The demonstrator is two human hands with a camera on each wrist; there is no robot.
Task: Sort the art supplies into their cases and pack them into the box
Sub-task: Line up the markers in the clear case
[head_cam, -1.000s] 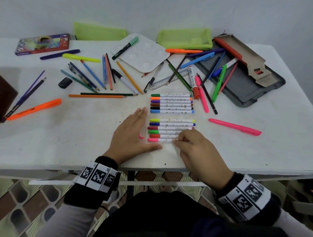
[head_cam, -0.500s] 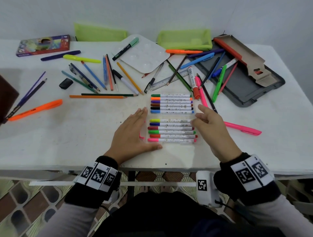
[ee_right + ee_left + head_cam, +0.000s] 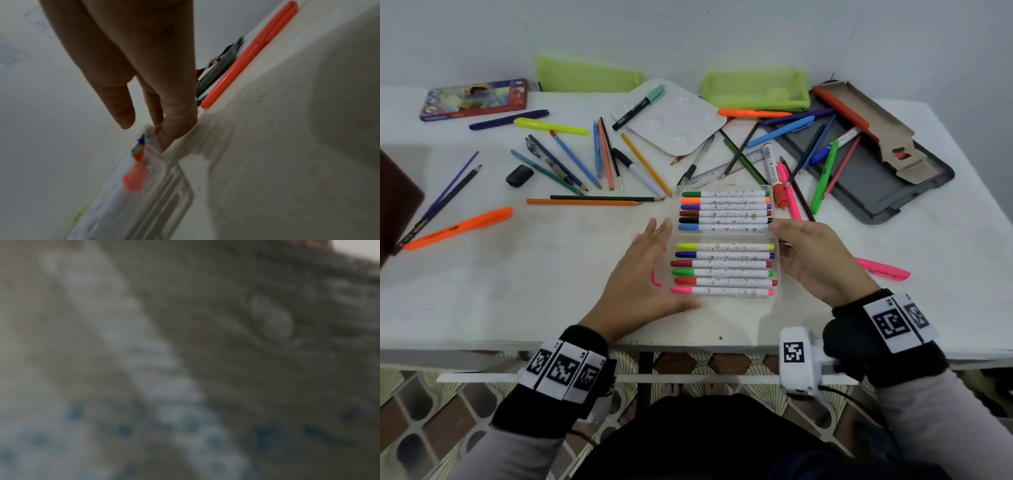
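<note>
My left hand [image 3: 640, 274] lies flat vs clear plastic marker case [image 3: 774, 301]; right hand [image 3: 811, 260] fingertips, straight, at its edge. I'd fold lid evenly, w/ markers seated.

Even, soft light fills the head view, sharp at centre, with the white rectangular table [image 3: 962, 274] bowing at the edges. The left wrist view is dim, wholly blurred. The right wrist view is soft nearby, shadowed at right.
</note>
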